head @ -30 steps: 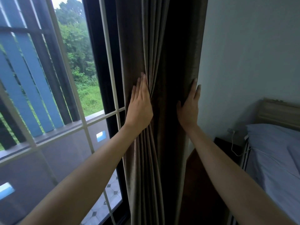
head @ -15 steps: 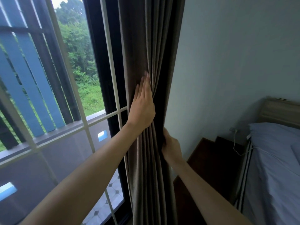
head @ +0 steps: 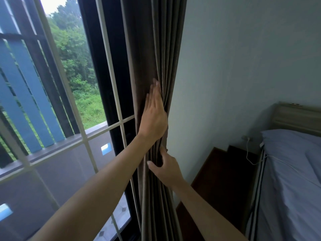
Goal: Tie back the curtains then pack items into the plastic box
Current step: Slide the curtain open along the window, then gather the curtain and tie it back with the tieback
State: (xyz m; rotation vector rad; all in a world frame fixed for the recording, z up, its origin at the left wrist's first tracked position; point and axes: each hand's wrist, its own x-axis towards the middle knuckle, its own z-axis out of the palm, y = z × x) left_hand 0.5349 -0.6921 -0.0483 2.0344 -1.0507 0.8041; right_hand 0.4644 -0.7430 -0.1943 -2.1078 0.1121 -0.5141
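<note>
Since a second ago the curtain [head: 156,49] has bunched tighter against the window frame [head: 104,66]. Soft, heavy-ish pleats, so grab it round the pinched waist. Left hand [head: 154,115] presses flat, fingers together; right hand [head: 166,168] curls loosely round the folds, possibly reaching for a tieback

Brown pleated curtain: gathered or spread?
Gathered: the brown pleated curtain hangs in a narrow bunch by the wall, left hand flat on it, right hand gripping below.
</note>
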